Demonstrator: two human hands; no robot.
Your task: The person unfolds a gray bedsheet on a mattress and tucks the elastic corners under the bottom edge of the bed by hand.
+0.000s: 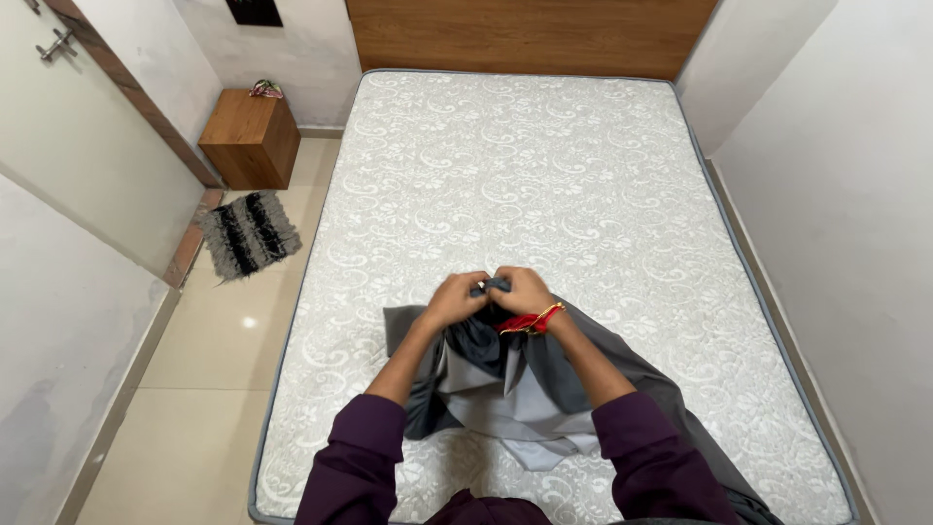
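A grey garment (525,389) lies crumpled on the near part of a white patterned mattress (544,175), one long part trailing toward the lower right. My left hand (455,297) and my right hand (523,289) meet above it, both pinching a small bunched piece of the grey cloth between them. A red and gold band (533,320) circles my right wrist. Purple sleeves cover both upper arms.
A wooden headboard (530,34) runs along the far end of the bed. A small wooden bedside cabinet (250,138) stands at the far left, with a black-and-grey rug (249,233) on the tiled floor. Walls close in on both sides.
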